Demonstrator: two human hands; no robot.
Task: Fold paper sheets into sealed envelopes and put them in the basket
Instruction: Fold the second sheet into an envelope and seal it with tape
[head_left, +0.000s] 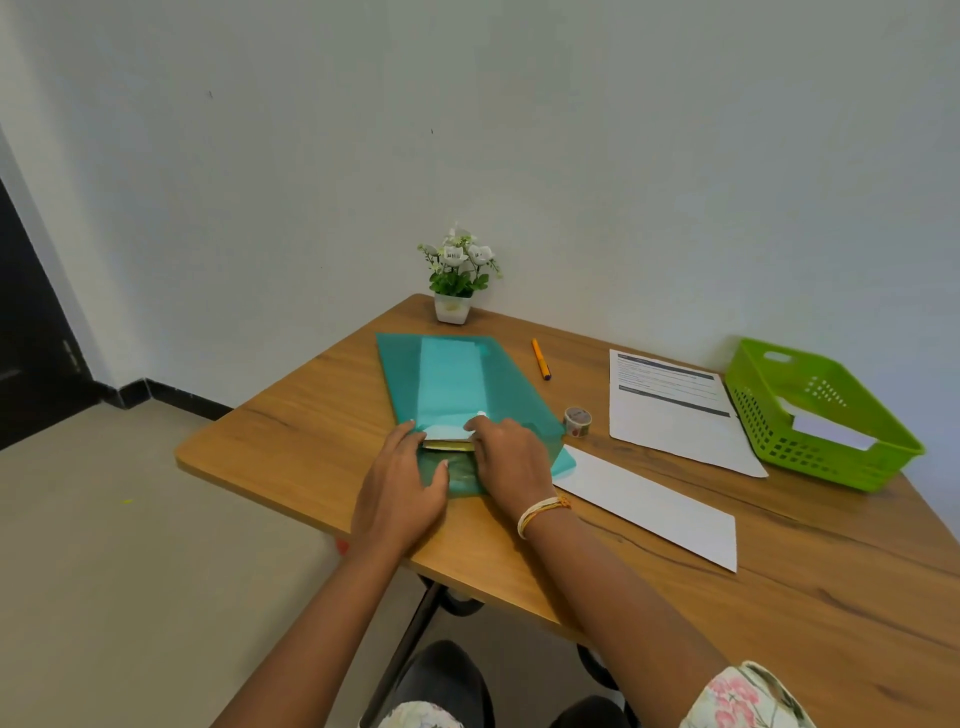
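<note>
Head view looks down on a wooden counter (779, 597) where a translucent teal folder (447, 384) lies with a pale sheet inside. At its near, open end a white paper (441, 432) pokes out, lying between the two hands. The left hand (402, 493) rests flat on the folder's near flap, its fingers (405, 434) spread, tips beside the paper's left edge. The right hand (506, 457) has its fingers (480, 423) curled together and pressing on the paper's right corner; whether they pinch it I cannot tell. A printed form (675, 410) lies further right, its writing too small to read. Between form and folder stands a tape roll (577, 420); an orange pen (541, 358) lies behind. A blank folded sheet (654, 512) lies just right of the right wrist. A green basket (831, 457) at the far right holds white paper.
</note>
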